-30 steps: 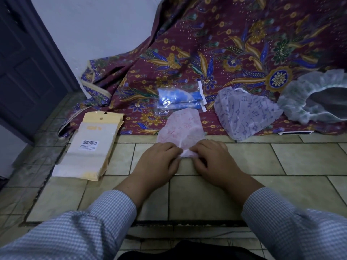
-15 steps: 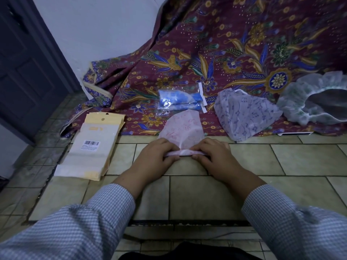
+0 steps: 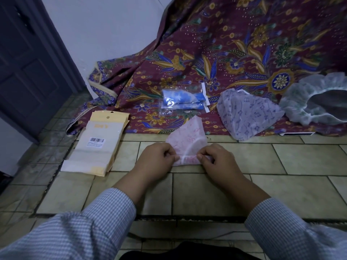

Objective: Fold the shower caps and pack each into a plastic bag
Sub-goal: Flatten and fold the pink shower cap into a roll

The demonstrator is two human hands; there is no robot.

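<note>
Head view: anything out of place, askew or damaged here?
Nothing stands out. Both hands, left and right, pinch the pink shower cap on the tile floor; one blue cap is already bagged on the patterned cloth.

Bare floor tiles [image 3: 234, 192] around both hands; packet stack [image 3: 97, 147] left, purple cap [image 3: 247, 115] beyond right.

I am seated on the floor of a home — beige floor tiles [image 3: 225, 194] with dark grout run beneath me. A batik cloth [image 3: 234, 59] drapes down a plain white wall [image 3: 112, 34], and a dark panelled door [image 3: 28, 72] stands at left — domestic fittings, not commercial.
</note>
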